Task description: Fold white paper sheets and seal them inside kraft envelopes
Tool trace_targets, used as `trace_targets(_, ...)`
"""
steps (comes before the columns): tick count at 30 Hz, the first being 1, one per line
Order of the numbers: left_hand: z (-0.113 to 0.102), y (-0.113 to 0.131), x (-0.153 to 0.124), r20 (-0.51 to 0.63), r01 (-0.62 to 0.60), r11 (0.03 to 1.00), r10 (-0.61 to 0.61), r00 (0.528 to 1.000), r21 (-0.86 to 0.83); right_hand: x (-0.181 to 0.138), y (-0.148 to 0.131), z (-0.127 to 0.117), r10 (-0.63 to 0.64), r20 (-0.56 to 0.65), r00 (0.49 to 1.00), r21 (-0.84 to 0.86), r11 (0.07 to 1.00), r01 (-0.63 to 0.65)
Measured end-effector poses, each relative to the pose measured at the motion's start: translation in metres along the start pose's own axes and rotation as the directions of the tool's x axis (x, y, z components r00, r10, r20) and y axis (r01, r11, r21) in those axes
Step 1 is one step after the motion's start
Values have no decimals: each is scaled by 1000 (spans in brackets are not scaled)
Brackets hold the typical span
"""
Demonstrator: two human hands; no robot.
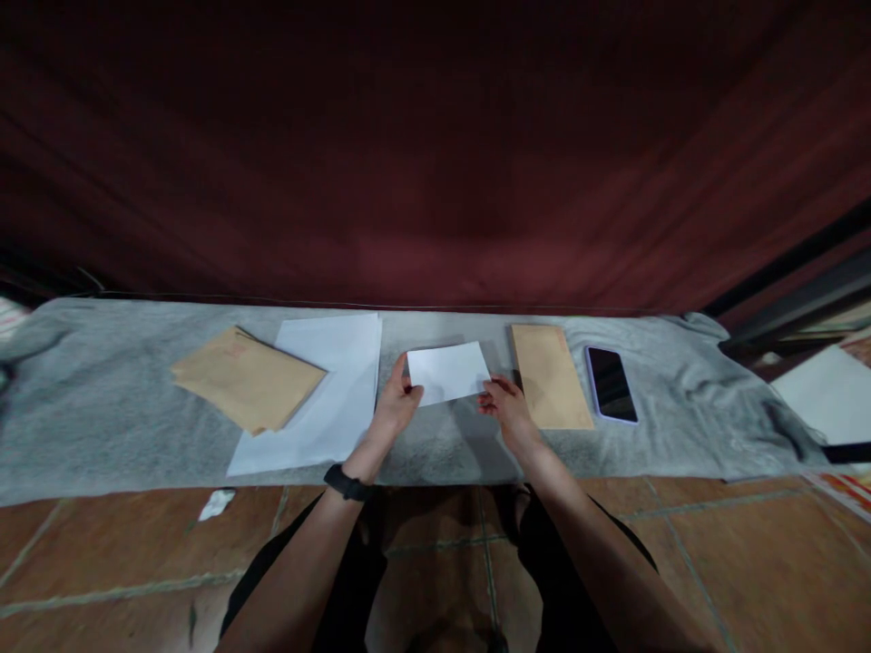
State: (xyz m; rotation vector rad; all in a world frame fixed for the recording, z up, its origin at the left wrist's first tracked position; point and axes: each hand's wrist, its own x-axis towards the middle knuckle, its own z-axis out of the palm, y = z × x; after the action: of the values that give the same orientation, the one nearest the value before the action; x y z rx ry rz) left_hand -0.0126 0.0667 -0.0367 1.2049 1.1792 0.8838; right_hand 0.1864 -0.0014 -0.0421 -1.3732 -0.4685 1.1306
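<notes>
Mid-frame: folded white paper, held w/ both hands over the grey cloth. It looks lifted slightly, shadow beneath it. At its 9 o'clock edge the left hand grips it, thumb on top, fingers curled under, closed on the sheet. At approx. 4 o'clock the right hand pinches the lower corner, fingertips bent in & shut on the paper.

Black wristband on left wrist, 7 o'clock from paper.

At 3 o'clock, just beside the right hand: single brown envelope flat on cloth. Further out at 3, just beside it: phone, screen dark, face up.

At 9 o'clock, near the left hand: white sheets, stacked flat. Further at 9: pile of brown envelopes, fanned, partly overlapping the sheets' left side.

At 12 o'clock, behind cloth: dark red curtain.

At 6 o'clock: tiled floor. At approx. 8 o'clock, small crumpled white scrap on the tiles, just off the cloth edge.
</notes>
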Motion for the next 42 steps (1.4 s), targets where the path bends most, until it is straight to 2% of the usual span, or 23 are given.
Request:
trace_targets(4,-8,-5,2,32,1,973,-8,999,230,7,0,-15,-77,52,996,-215,973,87)
trace_targets(6,-7,-6,-1,30,-41,920,32,999,390,7,0,-17,-117,66,991,-357,924,133)
trace_targets(8,-3,-7,-4,34,-83,830,77,996,551,5,-1,-16,-200,74,977,-604,770,204)
trace_targets(10,1,-6,-8,44,-115,743,115,992,659,1,-5,-15,-259,107,960,-823,519,232)
trace_targets(11,2,-6,-9,53,-131,712,131,990,690,-1,-8,-14,-263,125,957,-882,413,229)
trace_targets(13,4,-4,-12,74,-161,677,156,985,718,-6,-12,-13,-247,153,957,-935,276,221)
trace_targets(15,4,-2,-13,86,-179,665,172,981,725,-8,-13,-13,-233,176,956,-950,215,227)
trace_targets(22,5,2,-12,94,-185,617,177,980,765,-12,-10,-17,-201,232,952,-961,103,256)
trace_targets(25,6,1,-13,79,-165,601,167,983,782,-16,-11,-18,-244,248,938,-963,46,266)
trace_targets(27,6,2,-14,87,-169,599,163,983,782,-18,-11,-17,-322,298,899,-947,16,319)
trace_targets(30,7,3,-14,99,-183,600,171,980,779,-25,-5,-11,-405,464,788,-863,-5,505)
trace_targets(32,7,3,-14,111,-197,603,177,978,773,-31,6,-5,-402,572,715,-786,-19,619)
trace_targets(34,6,2,-12,116,-203,607,180,977,768,-40,18,-1,-365,643,673,-738,-62,672)
trace_targets(36,5,2,-10,114,-197,612,173,978,766,-48,30,2,-328,684,651,-714,-119,690)
trace_targets(39,3,3,-10,115,-186,611,153,981,769,-55,40,2,-332,675,659,-730,-170,662)
trace_targets(42,8,3,-19,90,-210,565,234,968,798,-55,43,-1,-349,646,679,-757,-181,627)
